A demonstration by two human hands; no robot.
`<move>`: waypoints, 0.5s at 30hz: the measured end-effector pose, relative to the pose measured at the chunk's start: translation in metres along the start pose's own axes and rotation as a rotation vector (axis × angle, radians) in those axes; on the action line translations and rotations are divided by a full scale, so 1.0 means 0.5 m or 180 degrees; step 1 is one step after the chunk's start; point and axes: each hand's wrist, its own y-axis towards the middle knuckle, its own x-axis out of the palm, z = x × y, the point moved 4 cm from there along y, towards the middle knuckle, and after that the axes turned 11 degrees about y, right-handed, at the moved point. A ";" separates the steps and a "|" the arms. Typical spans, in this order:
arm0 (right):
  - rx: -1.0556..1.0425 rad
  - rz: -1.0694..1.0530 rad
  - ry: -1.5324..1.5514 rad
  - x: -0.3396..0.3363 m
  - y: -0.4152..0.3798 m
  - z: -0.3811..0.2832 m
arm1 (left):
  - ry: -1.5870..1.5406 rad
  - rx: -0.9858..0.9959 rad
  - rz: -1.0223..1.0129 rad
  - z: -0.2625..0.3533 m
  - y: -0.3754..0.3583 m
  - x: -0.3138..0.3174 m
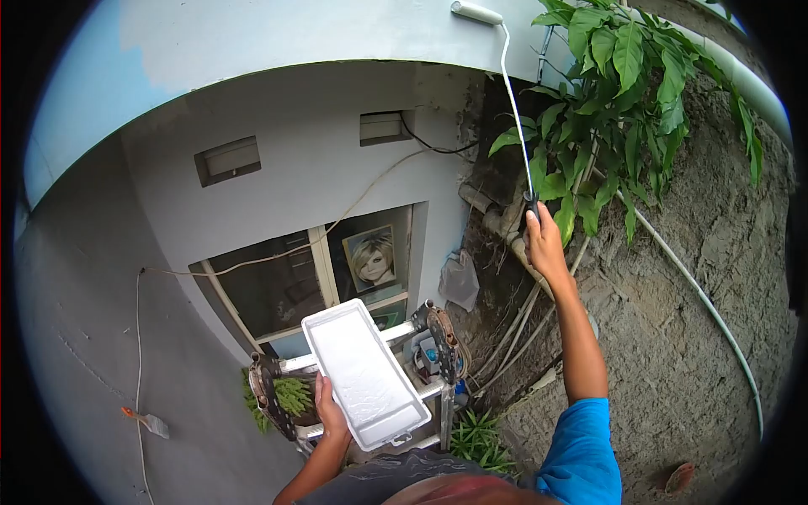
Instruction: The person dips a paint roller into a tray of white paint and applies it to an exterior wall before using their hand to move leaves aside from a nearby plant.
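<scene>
My right hand (545,240) is wrapped around the black handle of a long paint roller (515,105), arm stretched up and forward. The white roller sleeve (476,12) lies against the pale blue-white upper wall (337,34). A white paint tray (367,370) holding white paint sits across the top of a metal ladder (396,331). My left hand (331,408) grips the tray's left edge; its thumb shows on the side and the other fingers are hidden beneath.
Leafy branches (627,59) hang close to the roller on the right, before a rough earthen wall (673,295). A paintbrush (151,422) lies at the lower left near a cable (139,353). A window (320,261) and green plants (480,442) are below.
</scene>
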 end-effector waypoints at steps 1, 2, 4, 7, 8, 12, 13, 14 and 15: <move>0.0014 -0.0010 0.0006 -0.001 0.005 -0.001 | 0.0022 0.0009 0.0003 0.003 -0.002 0.001; -0.0102 -0.0009 -0.0019 -0.005 0.021 -0.011 | 0.0030 -0.0001 0.0018 0.002 -0.003 0.000; -0.0151 -0.0030 -0.0014 -0.009 0.053 -0.078 | 0.0039 0.0005 0.0047 -0.004 0.002 -0.004; -0.0256 -0.0016 -0.0076 -0.024 0.145 -0.186 | 0.0192 0.0056 -0.0125 -0.011 0.008 -0.013; -0.0241 -0.0079 -0.0063 -0.028 0.183 -0.214 | 0.0193 0.0047 -0.0106 -0.006 0.002 -0.010; -0.0557 -0.0080 -0.0120 -0.034 0.302 -0.302 | 0.0170 0.0033 0.0023 0.007 -0.003 0.001; -0.0567 -0.0095 -0.0120 -0.031 0.311 -0.312 | 0.0124 0.0050 -0.0007 0.009 -0.003 0.003; -0.0558 -0.0109 -0.0123 -0.027 0.309 -0.308 | 0.0121 0.0038 0.0006 0.008 -0.005 0.004; -0.0569 -0.0140 -0.0126 -0.022 0.306 -0.298 | 0.0135 -0.0027 0.0104 0.006 -0.005 0.002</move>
